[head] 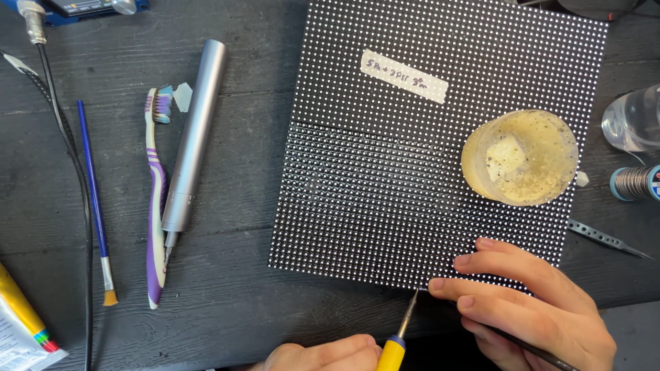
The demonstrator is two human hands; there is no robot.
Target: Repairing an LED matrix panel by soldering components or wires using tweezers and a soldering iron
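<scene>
A black LED panel (pixel 385 172) covered in white dots lies flat on the dark wooden table, with a strip of paper tape (pixel 404 76) stuck near its top. On its right part stands a round clear tub of yellowish paste (pixel 520 157). My left hand (pixel 323 357), at the bottom edge, grips a yellow-handled soldering iron (pixel 393 352) whose thin tip (pixel 414 297) touches the panel's near edge. My right hand (pixel 533 306) rests its fingertips on the panel's near right corner and holds a thin dark tool (pixel 533 352) under its fingers.
Left of the panel lie a silver cylindrical tool (pixel 194 134), a purple-and-white toothbrush (pixel 157 199), a blue-handled paintbrush (pixel 95 199) and a black cable (pixel 72 158). A yellow tube (pixel 20 312) is at bottom left. At right: metal tweezers (pixel 605 239), solder spool (pixel 636 183), clear bottle (pixel 636 118).
</scene>
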